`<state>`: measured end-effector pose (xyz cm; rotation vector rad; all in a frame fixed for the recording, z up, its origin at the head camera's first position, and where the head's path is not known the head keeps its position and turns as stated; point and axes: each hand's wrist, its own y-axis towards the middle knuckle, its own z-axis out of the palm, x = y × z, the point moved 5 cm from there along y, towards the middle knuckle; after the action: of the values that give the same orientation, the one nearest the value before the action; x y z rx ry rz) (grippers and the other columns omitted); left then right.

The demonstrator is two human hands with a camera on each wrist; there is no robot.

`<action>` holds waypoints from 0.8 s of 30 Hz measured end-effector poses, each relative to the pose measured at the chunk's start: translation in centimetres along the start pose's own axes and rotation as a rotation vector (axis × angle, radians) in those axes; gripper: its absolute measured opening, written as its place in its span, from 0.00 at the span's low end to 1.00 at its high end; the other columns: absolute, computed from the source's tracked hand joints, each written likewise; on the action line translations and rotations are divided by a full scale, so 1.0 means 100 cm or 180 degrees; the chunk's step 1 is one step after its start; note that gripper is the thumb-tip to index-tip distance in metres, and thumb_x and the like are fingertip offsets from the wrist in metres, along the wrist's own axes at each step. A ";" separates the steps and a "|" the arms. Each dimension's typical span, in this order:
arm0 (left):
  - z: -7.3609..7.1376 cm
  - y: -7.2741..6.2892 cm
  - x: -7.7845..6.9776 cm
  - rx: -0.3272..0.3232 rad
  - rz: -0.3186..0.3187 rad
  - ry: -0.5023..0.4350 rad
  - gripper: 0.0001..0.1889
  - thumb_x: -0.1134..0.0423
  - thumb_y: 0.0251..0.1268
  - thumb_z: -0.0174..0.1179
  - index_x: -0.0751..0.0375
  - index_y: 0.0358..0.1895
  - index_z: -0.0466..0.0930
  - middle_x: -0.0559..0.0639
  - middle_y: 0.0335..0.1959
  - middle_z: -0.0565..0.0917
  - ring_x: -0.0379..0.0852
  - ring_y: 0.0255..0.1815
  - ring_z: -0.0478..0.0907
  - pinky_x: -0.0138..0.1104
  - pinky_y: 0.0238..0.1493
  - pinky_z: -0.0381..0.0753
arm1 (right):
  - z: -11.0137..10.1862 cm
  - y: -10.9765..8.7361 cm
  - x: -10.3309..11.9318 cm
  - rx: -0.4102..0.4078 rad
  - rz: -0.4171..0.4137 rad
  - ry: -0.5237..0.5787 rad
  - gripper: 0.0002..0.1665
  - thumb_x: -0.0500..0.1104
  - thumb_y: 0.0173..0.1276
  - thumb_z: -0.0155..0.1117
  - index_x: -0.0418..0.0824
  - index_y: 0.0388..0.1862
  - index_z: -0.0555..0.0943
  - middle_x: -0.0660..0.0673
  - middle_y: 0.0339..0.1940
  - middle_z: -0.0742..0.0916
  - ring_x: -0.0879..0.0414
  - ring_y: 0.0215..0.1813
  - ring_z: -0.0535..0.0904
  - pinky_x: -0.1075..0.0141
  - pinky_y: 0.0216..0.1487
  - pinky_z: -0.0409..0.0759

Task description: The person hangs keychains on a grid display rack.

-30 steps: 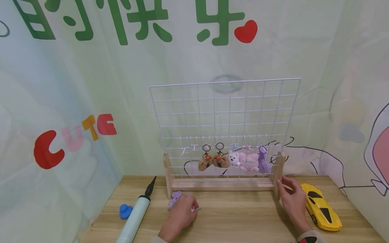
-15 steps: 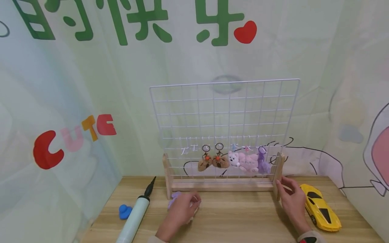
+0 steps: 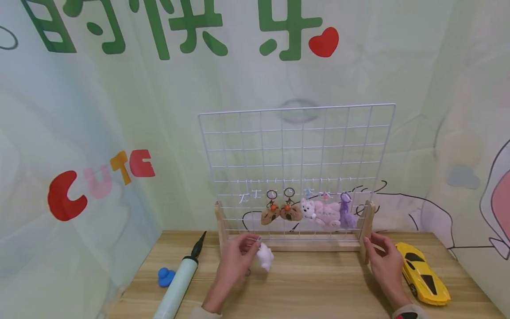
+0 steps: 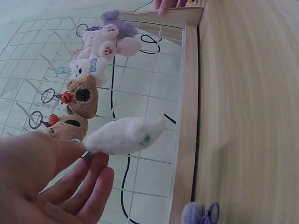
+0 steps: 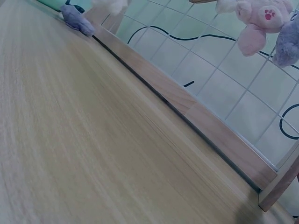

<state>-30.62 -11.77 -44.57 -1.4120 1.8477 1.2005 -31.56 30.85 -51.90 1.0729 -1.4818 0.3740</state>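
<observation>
My left hand [image 3: 233, 259] pinches the metal clasp of a small white plush keychain [image 3: 265, 256], raised above the table in front of the rack's left part. In the left wrist view this white plush [image 4: 126, 135] dangles from thumb and fingertips. At the rack's right end, my right hand [image 3: 384, 263] holds the wooden end post [image 3: 367, 230]. From hooks on the white wire grid rack [image 3: 292, 246] hang two brown plush keychains [image 3: 291, 212], a white bear [image 3: 307, 208], a pink plush [image 3: 326, 213] and a purple one [image 3: 347, 218]. Two hooks [image 3: 250, 195] on the left are bare.
Another purple plush keychain [image 5: 77, 19] lies on the table by the rack's left end, mostly hidden by my left hand in the head view. A pale green hand pump [image 3: 177, 283] and blue toy duck [image 3: 165, 277] are left; a yellow toy car [image 3: 424, 274] is right.
My left hand has picked the white plush keychain up off the table and moved it up and toward the rack. The right hand stays on the end post.
</observation>
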 end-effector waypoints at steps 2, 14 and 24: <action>-0.003 0.000 -0.003 -0.0105 -0.0046 -0.0047 0.06 0.65 0.75 0.69 0.58 0.50 0.90 0.51 0.42 0.93 0.41 0.41 0.90 0.26 0.43 0.87 | 0.000 0.000 0.000 0.0002 0.0001 -0.0001 0.24 0.49 0.76 0.74 0.35 0.62 0.85 0.39 0.54 0.90 0.82 0.47 0.77 0.89 0.45 0.76; -0.020 0.001 -0.031 -0.0775 0.0112 -0.0151 0.05 0.62 0.71 0.74 0.49 0.46 0.93 0.43 0.42 0.94 0.43 0.46 0.91 0.40 0.56 0.89 | 0.000 0.000 0.001 0.0010 -0.0034 -0.0009 0.23 0.48 0.77 0.74 0.34 0.61 0.85 0.35 0.55 0.90 0.83 0.46 0.76 0.89 0.45 0.76; -0.024 0.009 -0.038 -0.1133 0.0200 -0.0425 0.05 0.64 0.71 0.74 0.53 0.46 0.92 0.47 0.42 0.94 0.45 0.46 0.92 0.37 0.55 0.90 | 0.001 -0.001 0.000 -0.0019 -0.0017 -0.0023 0.22 0.48 0.77 0.73 0.36 0.61 0.85 0.39 0.54 0.90 0.82 0.46 0.77 0.89 0.46 0.75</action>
<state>-29.96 -11.95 -40.01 -1.4211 1.6547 1.6774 -31.58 30.70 -51.94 1.0744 -1.4854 0.3621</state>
